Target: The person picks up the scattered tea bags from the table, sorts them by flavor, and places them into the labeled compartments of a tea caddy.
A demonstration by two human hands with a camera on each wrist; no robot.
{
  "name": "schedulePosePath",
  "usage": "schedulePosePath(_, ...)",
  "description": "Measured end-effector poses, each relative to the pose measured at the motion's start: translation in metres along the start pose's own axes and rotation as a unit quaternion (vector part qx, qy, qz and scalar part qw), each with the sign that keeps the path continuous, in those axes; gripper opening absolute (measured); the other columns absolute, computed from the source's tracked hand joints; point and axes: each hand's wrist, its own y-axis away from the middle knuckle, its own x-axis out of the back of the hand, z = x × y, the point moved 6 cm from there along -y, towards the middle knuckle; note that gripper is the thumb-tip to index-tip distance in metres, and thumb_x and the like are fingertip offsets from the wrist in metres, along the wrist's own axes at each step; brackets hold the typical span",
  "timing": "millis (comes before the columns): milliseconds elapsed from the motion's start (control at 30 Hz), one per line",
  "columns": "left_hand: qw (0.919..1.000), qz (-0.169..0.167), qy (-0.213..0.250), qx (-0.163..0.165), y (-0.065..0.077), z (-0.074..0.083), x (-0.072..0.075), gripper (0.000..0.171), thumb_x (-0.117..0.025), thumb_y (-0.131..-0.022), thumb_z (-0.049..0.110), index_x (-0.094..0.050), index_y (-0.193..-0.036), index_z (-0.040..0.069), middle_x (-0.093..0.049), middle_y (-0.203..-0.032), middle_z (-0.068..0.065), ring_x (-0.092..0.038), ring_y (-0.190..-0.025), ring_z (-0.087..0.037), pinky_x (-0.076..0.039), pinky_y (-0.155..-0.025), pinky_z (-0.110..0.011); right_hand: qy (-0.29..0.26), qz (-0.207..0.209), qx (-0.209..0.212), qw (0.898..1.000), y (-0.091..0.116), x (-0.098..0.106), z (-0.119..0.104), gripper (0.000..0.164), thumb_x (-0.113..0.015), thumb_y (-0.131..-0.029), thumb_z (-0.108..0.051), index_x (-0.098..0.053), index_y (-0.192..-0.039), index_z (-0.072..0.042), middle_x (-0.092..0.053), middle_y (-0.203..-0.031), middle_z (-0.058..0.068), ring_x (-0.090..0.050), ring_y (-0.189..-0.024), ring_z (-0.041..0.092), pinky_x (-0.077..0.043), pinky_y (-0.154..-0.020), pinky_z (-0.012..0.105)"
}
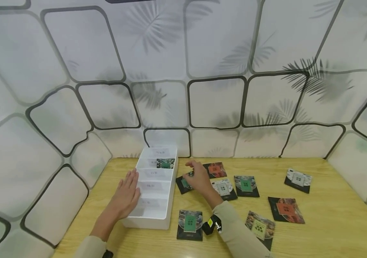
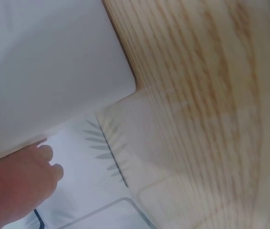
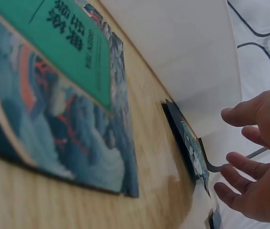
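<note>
My left hand [image 1: 122,197] rests with straight fingers along the left wall of a long white box [image 1: 152,224] split into several compartments. In the left wrist view, the box's white side [image 2: 68,71] hides part of that hand. A green-labelled packet [image 1: 165,163] lies in the second compartment from the back. My right hand [image 1: 199,179] is held over another green-labelled packet [image 1: 180,184] beside the box's right wall, partly covering it. In the right wrist view, thumb and fingers are spread apart with nothing between them, close to the dark-edged packet [image 3: 192,143].
On the wooden table, a red-labelled packet [image 1: 215,170], a white-labelled one [image 1: 224,189] and a green-labelled one [image 1: 246,186] lie right of the hand. Another green-labelled packet [image 1: 189,225] lies nearer. Several more are farther right. A patterned wall [image 1: 215,104] stands behind.
</note>
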Motion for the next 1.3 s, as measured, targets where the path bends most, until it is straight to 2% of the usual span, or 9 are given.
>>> schedulePosePath(100,1.0000,0.001,0.002,-0.002,0.000,0.000,0.002,0.057,-0.039,-0.107,0.013,-0.027,-0.154,-0.016,-0.021,-0.165,-0.028,-0.019,-0.151,-0.049,-0.019,-0.118,-0.067,0.023,-0.011,-0.025,0.999,0.002,-0.001,0.003,0.043,-0.080,-0.089,-0.013,-0.063,-0.128,-0.003,-0.059,-0.128,0.024,-0.056,-0.117,0.043,-0.050,-0.091,0.059)
schedulePosePath(267,1.0000,0.000,0.001,-0.002,0.000,0.001,0.003,0.057,-0.039,-0.107,0.014,-0.029,-0.153,-0.016,-0.023,-0.164,-0.029,-0.020,-0.150,-0.050,-0.020,-0.117,-0.068,0.099,-0.036,-0.061,0.993,0.006,-0.008,0.012,0.050,-0.082,-0.089,-0.022,-0.060,-0.132,-0.010,-0.053,-0.131,0.023,-0.052,-0.121,0.044,-0.052,-0.088,0.056)
schedulePosePath(600,1.0000,-0.002,0.003,0.002,0.002,-0.001,0.002,0.057,-0.038,-0.107,0.014,-0.027,-0.154,-0.016,-0.021,-0.165,-0.029,-0.018,-0.151,-0.050,-0.018,-0.118,-0.068,0.172,-0.047,-0.068,0.982,0.013,-0.012,0.008,0.056,-0.084,-0.087,-0.033,-0.058,-0.131,-0.010,-0.056,-0.122,0.020,-0.055,-0.107,0.039,-0.053,-0.078,0.052)
schedulePosePath(733,1.0000,0.001,0.004,0.002,0.002,-0.001,0.003,0.057,-0.039,-0.107,0.014,-0.028,-0.154,-0.016,-0.022,-0.165,-0.029,-0.018,-0.151,-0.050,-0.018,-0.117,-0.069,0.174,-0.047,-0.082,0.980,0.012,-0.010,0.007,0.054,-0.086,-0.084,-0.032,-0.060,-0.126,-0.011,-0.057,-0.118,0.019,-0.057,-0.103,0.037,-0.052,-0.073,0.050)
schedulePosePath(933,1.0000,0.003,0.004,-0.001,0.004,-0.002,0.002,0.056,-0.040,-0.107,0.014,-0.028,-0.154,-0.016,-0.022,-0.164,-0.029,-0.019,-0.150,-0.051,-0.019,-0.116,-0.070,0.144,-0.041,-0.104,0.983,0.014,-0.008,0.010,0.050,-0.089,-0.080,-0.031,-0.063,-0.117,-0.011,-0.059,-0.111,0.016,-0.058,-0.096,0.033,-0.049,-0.067,0.046)
schedulePosePath(1133,1.0000,-0.001,0.010,0.001,0.004,-0.001,0.002,0.056,-0.037,-0.108,0.014,-0.025,-0.155,-0.016,-0.019,-0.166,-0.028,-0.015,-0.152,-0.050,-0.016,-0.118,-0.069,0.115,-0.021,-0.086,0.989,0.014,-0.005,0.013,0.045,-0.089,-0.081,-0.026,-0.064,-0.113,-0.009,-0.065,-0.103,0.011,-0.060,-0.091,0.028,-0.050,-0.067,0.044)
schedulePosePath(1300,0.9999,-0.004,0.012,0.003,0.003,-0.001,0.002,0.057,-0.037,-0.109,0.014,-0.024,-0.155,-0.016,-0.018,-0.166,-0.029,-0.014,-0.152,-0.050,-0.015,-0.118,-0.069,0.084,-0.006,-0.072,0.994,0.013,0.001,0.014,0.038,-0.087,-0.083,-0.018,-0.066,-0.114,-0.009,-0.067,-0.107,0.008,-0.061,-0.093,0.027,-0.052,-0.074,0.044)
